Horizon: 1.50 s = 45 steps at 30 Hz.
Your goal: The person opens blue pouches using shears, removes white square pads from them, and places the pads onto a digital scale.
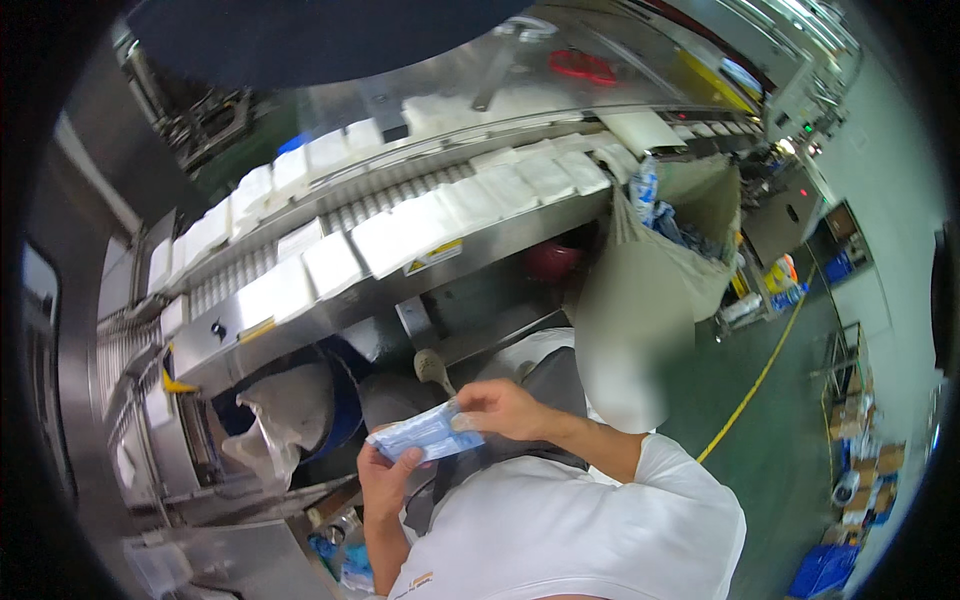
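- The room: a green floor (785,430) crossed by a yellow line (765,382), with cartons (865,490) by the right wall; the fisheye's dark rim cuts off the edges.
- A long metal conveyor (510,236) slants across the view, its rollers partly hidden by two rows of white folded pads (405,230); behind it lies a metal surface (650,78).
- A dark rounded shape (310,35), cut off at the top, covers part of the machine; what it is cannot be told.
- A beige sack (695,285) stands beyond the right hand, its left side lost in a blur, bluish wrappers in its mouth.
- A dark blue bin (347,400) under the conveyor, largely hidden by its pale liner (285,412).
- A blue-and-white packet (425,430), held between both hands before the white shirt; its underside is hidden.
- The left hand (385,480): fingers clamped on the packet's left end, thumb on top.
- The right hand (505,410): fingers pinched together on the packet's right end, tips partly hidden.
- A red object (583,67) on the far surface, too indistinct to name.
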Each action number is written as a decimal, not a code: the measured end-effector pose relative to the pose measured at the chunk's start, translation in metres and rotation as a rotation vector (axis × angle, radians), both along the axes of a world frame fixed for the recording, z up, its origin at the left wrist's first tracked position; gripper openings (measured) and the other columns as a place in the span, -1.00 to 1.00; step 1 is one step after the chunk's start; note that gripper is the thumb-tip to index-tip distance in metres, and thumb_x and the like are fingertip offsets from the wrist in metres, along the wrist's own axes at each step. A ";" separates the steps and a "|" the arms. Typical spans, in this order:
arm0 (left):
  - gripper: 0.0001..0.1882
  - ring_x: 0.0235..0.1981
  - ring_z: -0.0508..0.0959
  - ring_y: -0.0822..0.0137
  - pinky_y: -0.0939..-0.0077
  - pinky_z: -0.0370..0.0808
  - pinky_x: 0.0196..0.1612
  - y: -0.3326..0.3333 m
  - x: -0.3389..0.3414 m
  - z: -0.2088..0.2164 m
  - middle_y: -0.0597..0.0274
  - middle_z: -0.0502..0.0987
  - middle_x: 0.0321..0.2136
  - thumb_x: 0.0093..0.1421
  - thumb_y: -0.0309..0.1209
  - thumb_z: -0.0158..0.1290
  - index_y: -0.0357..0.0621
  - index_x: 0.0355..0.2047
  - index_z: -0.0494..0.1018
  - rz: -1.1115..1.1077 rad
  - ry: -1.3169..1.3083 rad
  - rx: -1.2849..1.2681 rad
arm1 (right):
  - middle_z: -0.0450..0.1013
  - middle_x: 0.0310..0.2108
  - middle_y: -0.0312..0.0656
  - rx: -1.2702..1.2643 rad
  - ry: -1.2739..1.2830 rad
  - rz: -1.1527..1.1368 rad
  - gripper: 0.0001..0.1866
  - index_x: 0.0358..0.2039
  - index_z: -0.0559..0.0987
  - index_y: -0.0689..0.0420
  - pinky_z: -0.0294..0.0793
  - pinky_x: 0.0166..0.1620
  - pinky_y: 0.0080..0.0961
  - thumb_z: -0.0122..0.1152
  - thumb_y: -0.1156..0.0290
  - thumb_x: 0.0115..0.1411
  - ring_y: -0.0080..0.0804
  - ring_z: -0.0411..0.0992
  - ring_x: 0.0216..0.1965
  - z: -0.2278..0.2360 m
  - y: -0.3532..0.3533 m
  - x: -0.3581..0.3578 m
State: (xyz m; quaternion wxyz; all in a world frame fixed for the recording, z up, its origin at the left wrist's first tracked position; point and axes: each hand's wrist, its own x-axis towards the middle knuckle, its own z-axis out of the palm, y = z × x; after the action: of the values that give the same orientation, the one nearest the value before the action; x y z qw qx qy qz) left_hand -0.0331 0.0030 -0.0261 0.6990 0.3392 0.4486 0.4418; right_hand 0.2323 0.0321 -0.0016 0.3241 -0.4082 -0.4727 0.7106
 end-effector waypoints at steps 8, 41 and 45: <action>-0.43 -0.06 0.62 0.24 0.31 0.64 0.00 0.008 -0.003 -0.010 0.14 0.58 -0.05 0.11 -0.50 0.35 -0.30 0.11 0.39 0.214 -0.067 0.104 | 0.52 -0.32 -0.33 0.035 0.092 0.043 -0.78 -0.15 0.54 0.19 0.53 -0.26 -0.59 0.38 0.44 0.27 -0.61 0.50 -0.35 -0.002 0.007 -0.013; -0.40 0.01 0.61 0.35 0.40 0.57 0.09 0.073 -0.039 -0.106 0.15 0.62 -0.03 0.13 -0.61 0.35 -0.29 0.17 0.38 0.056 -0.048 -0.210 | 0.64 -0.29 -0.15 -0.264 -0.420 0.086 -0.93 -0.25 0.58 0.31 0.58 -0.29 -0.60 0.26 0.57 0.31 -0.58 0.58 -0.34 -0.094 0.080 -0.094; -0.41 0.01 0.62 0.33 0.38 0.58 0.09 0.078 -0.046 -0.104 0.13 0.62 -0.03 0.14 -0.62 0.33 -0.31 0.16 0.38 0.068 -0.080 -0.225 | 0.65 -0.28 -0.14 -0.319 -0.476 0.234 -0.93 -0.21 0.60 0.30 0.58 -0.29 -0.61 0.24 0.58 0.32 -0.56 0.58 -0.37 -0.105 0.089 -0.092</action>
State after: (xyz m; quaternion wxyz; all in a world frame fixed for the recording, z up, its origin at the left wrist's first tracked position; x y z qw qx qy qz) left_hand -0.0790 0.0814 -0.1301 0.7347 0.2252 0.4784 0.4250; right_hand 0.1402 0.1210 -0.1061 0.0522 -0.5517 -0.4618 0.6926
